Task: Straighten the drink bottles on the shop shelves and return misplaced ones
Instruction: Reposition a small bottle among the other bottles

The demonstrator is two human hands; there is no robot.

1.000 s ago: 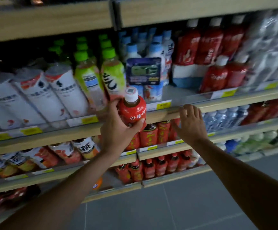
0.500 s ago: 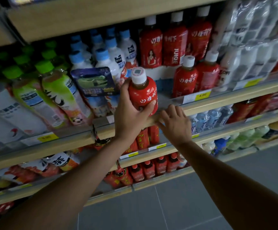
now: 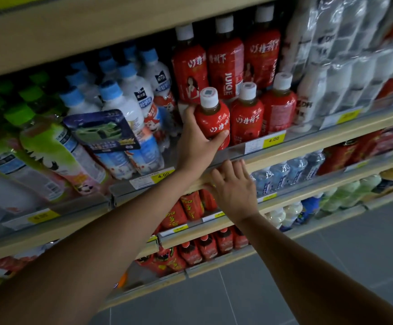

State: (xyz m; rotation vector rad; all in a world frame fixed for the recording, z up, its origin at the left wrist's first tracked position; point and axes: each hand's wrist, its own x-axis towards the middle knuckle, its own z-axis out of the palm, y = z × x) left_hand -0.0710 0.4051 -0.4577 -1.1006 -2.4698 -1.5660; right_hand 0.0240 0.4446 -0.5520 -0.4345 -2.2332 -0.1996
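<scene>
Left hand (image 3: 196, 139): mine, wrapped round the body of a small red bottle (image 3: 214, 120); thumb across the front label, fingers behind, near the left edge of the red facing.
Bottle position: upright, over the front edge of the shelf (image 3: 308, 148), just left of two matching red bottles (image 3: 247, 113) with white caps. I cannot tell whether its base is down on the board.
Right hand (image 3: 234, 186): holding nothing, fingers spread flat against the wooden shelf lip just below the bottle, bracing.
Handling, my read: full, brown drink up to the neck, so fairly weighty for its size. Rigid plastic under a glossy shrink sleeve, likely slick. Not fragile, but it would tip its neighbours if knocked.
Grip point: mid-body, where I have it; the neck and white cap (image 3: 209, 97) give less control for sliding into line.
Behind: taller red juice bottles (image 3: 226, 62) in the back row, same brand by the look.
Left of the hand: blue-capped white bottles (image 3: 129, 95) leaning, a promo card (image 3: 104, 131) hung on them, then green-capped bottles (image 3: 50, 146) tilted hard.
Right: shrink-wrapped packs (image 3: 355, 55), blurred.
Price tag (image 3: 274, 139): yellow, below the red row.
Step, judged: seating this one flush with its matching row.
</scene>
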